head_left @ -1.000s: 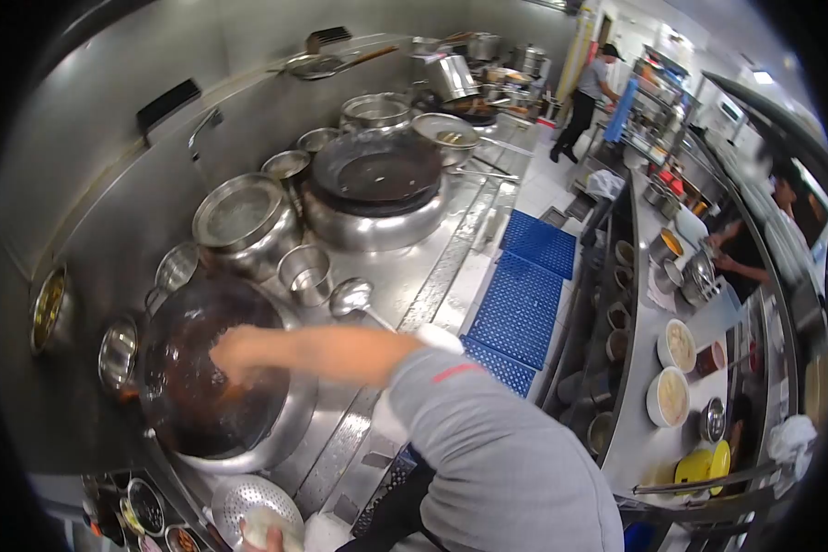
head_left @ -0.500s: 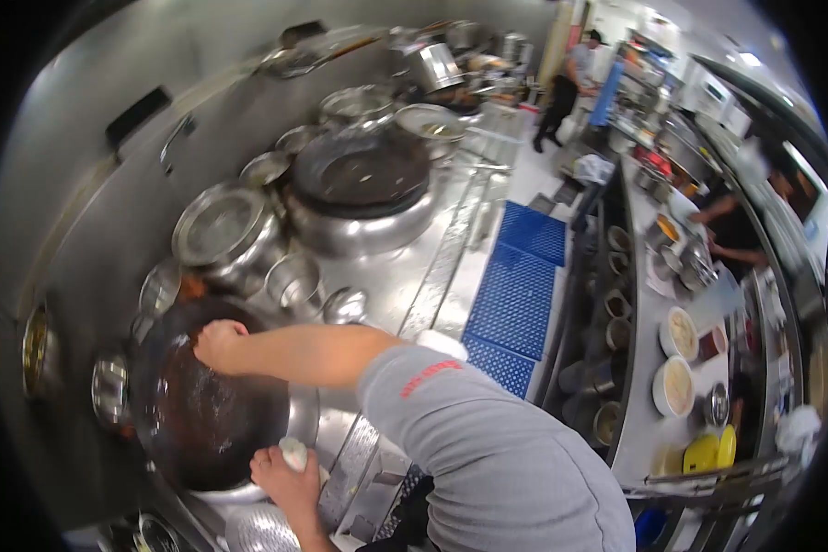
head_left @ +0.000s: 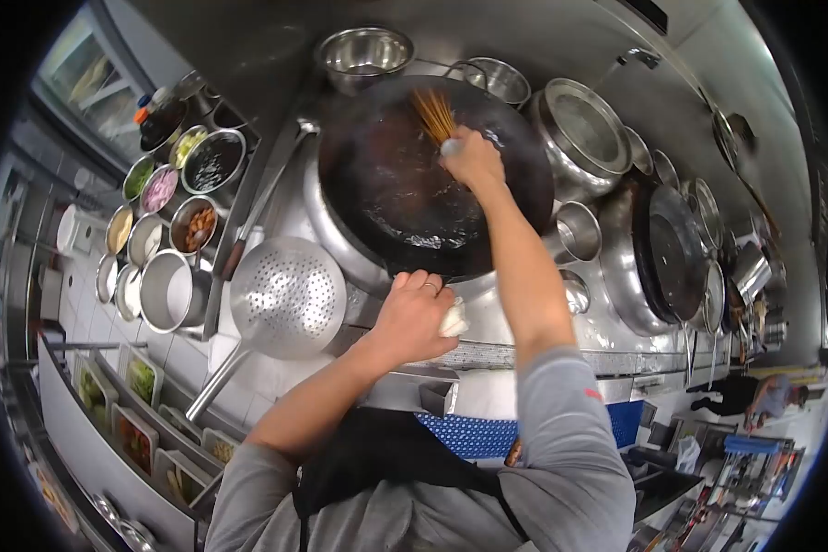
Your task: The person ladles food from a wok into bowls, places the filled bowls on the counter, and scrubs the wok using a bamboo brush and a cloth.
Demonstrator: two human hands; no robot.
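A large dark wok [head_left: 373, 175] sits on the metal range, its inside wet and shiny. Over its far right part, my right hand [head_left: 475, 158] is closed round the handle of a bamboo wok brush [head_left: 434, 115], whose bristles point to the wok's far side. At the near rim, my left hand [head_left: 414, 317] is closed on a folded white cloth [head_left: 454, 319], its fingers against the wok's edge. Left of that hand lies a big perforated strainer [head_left: 290, 290] with a long metal handle.
Metal bowls [head_left: 365, 55] stand behind the wok. Pots, a lidded pot [head_left: 584, 129] and a second wok [head_left: 676, 248] line the right. Ingredient tins [head_left: 160, 189] and a steel pot [head_left: 167, 287] sit at left, above food bins [head_left: 138, 437]. Another person [head_left: 764, 400] stands far right.
The view has swung round to face the wok squarely. The brush in my right hand, out of sight before, now shows. My left hand stays at the near rim with the cloth.
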